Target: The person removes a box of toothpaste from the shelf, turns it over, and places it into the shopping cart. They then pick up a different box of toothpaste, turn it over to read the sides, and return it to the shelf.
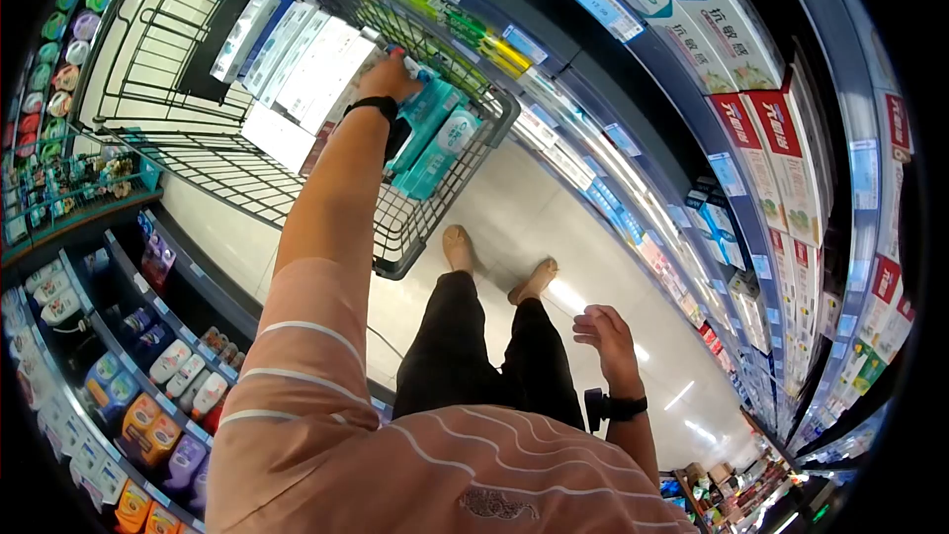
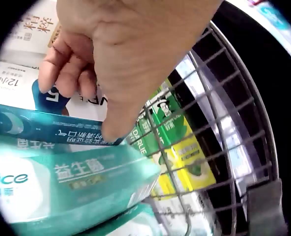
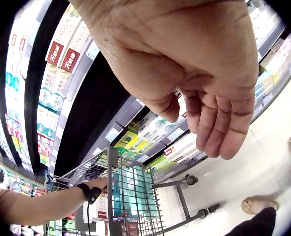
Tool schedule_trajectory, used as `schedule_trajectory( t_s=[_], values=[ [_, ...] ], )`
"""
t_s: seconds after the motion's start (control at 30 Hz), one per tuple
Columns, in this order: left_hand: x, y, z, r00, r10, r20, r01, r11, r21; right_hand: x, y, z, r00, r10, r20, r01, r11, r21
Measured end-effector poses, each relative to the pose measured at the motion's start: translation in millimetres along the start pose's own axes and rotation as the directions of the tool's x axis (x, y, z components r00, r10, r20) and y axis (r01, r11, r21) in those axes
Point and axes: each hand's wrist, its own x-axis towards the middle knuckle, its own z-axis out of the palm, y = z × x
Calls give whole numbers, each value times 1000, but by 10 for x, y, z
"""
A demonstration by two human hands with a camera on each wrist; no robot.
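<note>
**Finger State and Layout of the Loaded Cart**

Dark, multi-tier retail shelving point(image 1: 682, 129) with blue price strips runs along the person's right, stocked with upright white-and-red cardboard cartons point(image 1: 776, 143). A second bank of tiered shelves at the left carries coloured plastic bottles point(image 1: 148, 425). Pale, glossy floor tiles point(image 1: 534, 193) lie between the two banks.

The person, in a salmon-pink shirt point(image 1: 435, 465) with thin white stripes and black trousers point(image 1: 445, 346), stands at one end of a dark wire-mesh shopping cart point(image 1: 198, 173). Yellow-and-green cartons point(image 2: 185, 147) show through the cart mesh, beyond its side.

Inside the cart, a group of white boxes point(image 1: 316, 69) sits next to glossy teal packs point(image 1: 445, 153). Between these groups lies a narrow white-and-teal carton point(image 2: 52, 120), the item in hand.

Left hand point(image 2: 123, 59): engaged. The thumb presses the carton's teal side and the other fingers curl over its white face, so the carton is gripped within the cart.

Right hand point(image 3: 194, 73): released. It hangs outside the cart, away from the goods, palm visible, fingers loosely bent and holding nothing.

Each wrist carries a black strap point(image 1: 376, 107).
</note>
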Motion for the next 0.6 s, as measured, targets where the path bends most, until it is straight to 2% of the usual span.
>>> schedule_trajectory(
  t_s=[0.1, 0.13, 0.23, 0.27, 0.37, 0.4, 0.43, 0.5, 0.53, 0.57, 0.6],
  values=[
    [-290, 62, -35, 992, 46, -118, -29, 990, 138, 9, -34, -10, 1000, -5, 19, 6, 1000, -17],
    [-379, 11, -20, 967, 86, -240, -42, 983, 181, 32, -34, -27, 1000, -9, 28, 10, 1000, -21],
    [-583, -129, -176, 955, 127, -269, -112, 991, 71, 84, -26, -75, 996, -65, 67, 66, 998, -21],
    [-813, -115, -311, 948, 106, -300, -135, 988, -78, 119, -20, -92, 993, -85, 80, 87, 996, -18],
    [-1190, -238, -529, 913, 68, -403, -159, 967, -198, 124, -85, -124, 983, -137, 119, 141, 990, -28],
    [-1326, -261, -576, 861, 57, -505, -199, 952, -231, 107, -105, -138, 977, -162, 137, 167, 986, -27],
    [-1445, -304, -610, 816, 20, -577, -252, 912, -325, 97, -119, -159, 970, -189, 155, 195, 980, -25],
    [-1871, -202, -885, 774, -84, -627, -277, 846, -455, 80, -139, -221, 950, -252, 187, 259, 966, -15],
    [-2152, -76, -1040, 782, -153, -605, -260, 801, -539, 58, -152, -245, 936, -288, 201, 294, 956, -2],
    [-2299, -101, -1083, 745, -110, -658, -352, 774, -527, 33, -152, -281, 922, -323, 214, 328, 945, 14],
    [-2534, 29, -1128, 772, -162, -615, -398, 630, -666, 17, -152, -329, 896, -368, 249, 371, 928, 37]
  ],
)
